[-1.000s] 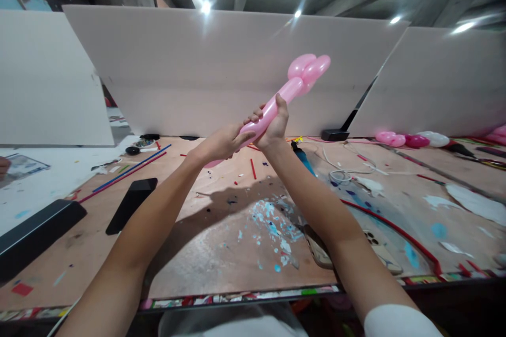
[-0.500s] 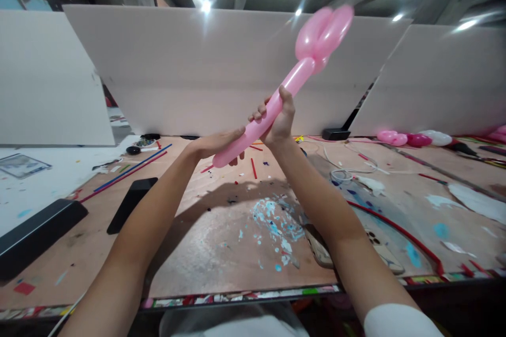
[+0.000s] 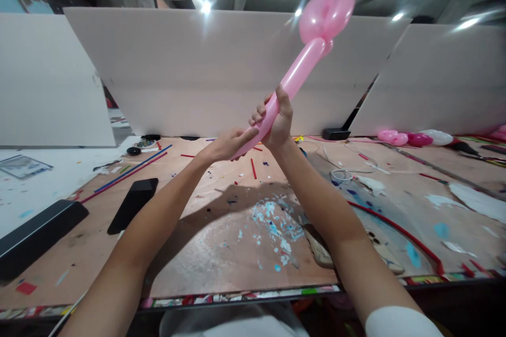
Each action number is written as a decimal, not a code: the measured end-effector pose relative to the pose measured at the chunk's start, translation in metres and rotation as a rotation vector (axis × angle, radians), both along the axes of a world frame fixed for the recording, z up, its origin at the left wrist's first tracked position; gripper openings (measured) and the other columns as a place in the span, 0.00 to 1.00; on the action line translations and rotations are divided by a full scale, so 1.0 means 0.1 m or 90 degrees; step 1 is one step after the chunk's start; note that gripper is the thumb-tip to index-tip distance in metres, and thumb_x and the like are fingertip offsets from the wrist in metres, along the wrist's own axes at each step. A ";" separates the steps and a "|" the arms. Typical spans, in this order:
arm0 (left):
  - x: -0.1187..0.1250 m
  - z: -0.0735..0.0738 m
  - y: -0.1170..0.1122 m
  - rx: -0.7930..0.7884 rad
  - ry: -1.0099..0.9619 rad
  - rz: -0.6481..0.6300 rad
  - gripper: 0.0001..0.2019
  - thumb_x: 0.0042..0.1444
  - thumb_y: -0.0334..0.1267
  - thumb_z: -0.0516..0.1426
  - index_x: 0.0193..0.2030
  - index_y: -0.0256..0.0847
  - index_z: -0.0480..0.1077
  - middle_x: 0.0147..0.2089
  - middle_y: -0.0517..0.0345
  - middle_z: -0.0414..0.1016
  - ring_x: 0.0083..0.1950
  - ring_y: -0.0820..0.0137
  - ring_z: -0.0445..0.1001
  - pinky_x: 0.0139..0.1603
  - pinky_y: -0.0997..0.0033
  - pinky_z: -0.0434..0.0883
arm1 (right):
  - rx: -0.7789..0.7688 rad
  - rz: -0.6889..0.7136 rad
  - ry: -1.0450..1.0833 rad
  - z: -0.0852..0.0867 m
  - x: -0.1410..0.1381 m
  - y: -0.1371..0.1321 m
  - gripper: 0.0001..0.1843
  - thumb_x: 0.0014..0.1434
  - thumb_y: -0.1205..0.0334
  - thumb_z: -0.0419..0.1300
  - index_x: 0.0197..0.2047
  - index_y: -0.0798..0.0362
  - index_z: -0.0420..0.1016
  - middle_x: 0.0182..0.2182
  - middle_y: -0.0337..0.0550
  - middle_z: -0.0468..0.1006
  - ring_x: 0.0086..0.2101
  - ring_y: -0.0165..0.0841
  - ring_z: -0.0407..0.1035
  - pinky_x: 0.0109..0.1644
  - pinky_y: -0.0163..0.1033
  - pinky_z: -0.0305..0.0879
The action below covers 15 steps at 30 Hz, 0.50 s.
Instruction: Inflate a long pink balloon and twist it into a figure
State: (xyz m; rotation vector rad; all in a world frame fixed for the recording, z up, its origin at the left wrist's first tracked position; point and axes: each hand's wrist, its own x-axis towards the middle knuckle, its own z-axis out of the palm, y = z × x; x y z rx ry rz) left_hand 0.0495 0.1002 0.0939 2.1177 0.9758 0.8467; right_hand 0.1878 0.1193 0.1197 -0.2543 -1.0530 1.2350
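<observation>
A long pink twisting balloon (image 3: pixel 301 66) slants up to the right, ending in two rounded bubbles near the top of the view. My right hand (image 3: pixel 276 120) is wrapped round its shaft about a third of the way up. My left hand (image 3: pixel 228 145) closes on the balloon's lower end, just left of and below the right hand. Both arms reach out over a brown worktable (image 3: pixel 213 242).
White partition boards (image 3: pixel 190 68) stand behind the table. A black phone (image 3: pixel 133 204) and a black bar (image 3: pixel 35 234) lie at left, with red and blue sticks (image 3: pixel 130 168). More pink and white balloons (image 3: pixel 411 139) sit far right. Paint flecks and scraps litter the surface.
The balloon has swung up and steeper, its bubbled end rising above the boards. My left hand slid to the balloon's lower end; my right hand rose slightly.
</observation>
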 end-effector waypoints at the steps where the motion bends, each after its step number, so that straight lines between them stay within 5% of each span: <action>1: 0.01 0.00 -0.01 0.013 0.009 0.010 0.33 0.58 0.72 0.47 0.27 0.39 0.63 0.20 0.59 0.65 0.17 0.76 0.63 0.18 0.74 0.59 | -0.011 -0.004 -0.003 0.01 0.01 0.00 0.27 0.52 0.31 0.61 0.31 0.47 0.65 0.17 0.29 0.59 0.17 0.25 0.57 0.22 0.34 0.62; 10: 0.03 0.02 -0.06 0.046 0.063 0.055 0.32 0.60 0.70 0.45 0.26 0.40 0.61 0.20 0.59 0.64 0.18 0.75 0.63 0.18 0.75 0.58 | -0.036 0.000 -0.027 -0.02 0.02 0.07 0.28 0.52 0.29 0.59 0.29 0.46 0.63 0.15 0.28 0.53 0.15 0.26 0.51 0.19 0.35 0.56; 15: -0.08 0.08 -0.07 -0.030 0.078 0.012 0.32 0.60 0.70 0.43 0.32 0.39 0.64 0.25 0.57 0.69 0.20 0.74 0.67 0.19 0.75 0.63 | -0.021 0.034 -0.041 0.01 0.02 0.02 0.27 0.51 0.32 0.62 0.29 0.48 0.62 0.17 0.29 0.59 0.17 0.26 0.59 0.24 0.36 0.63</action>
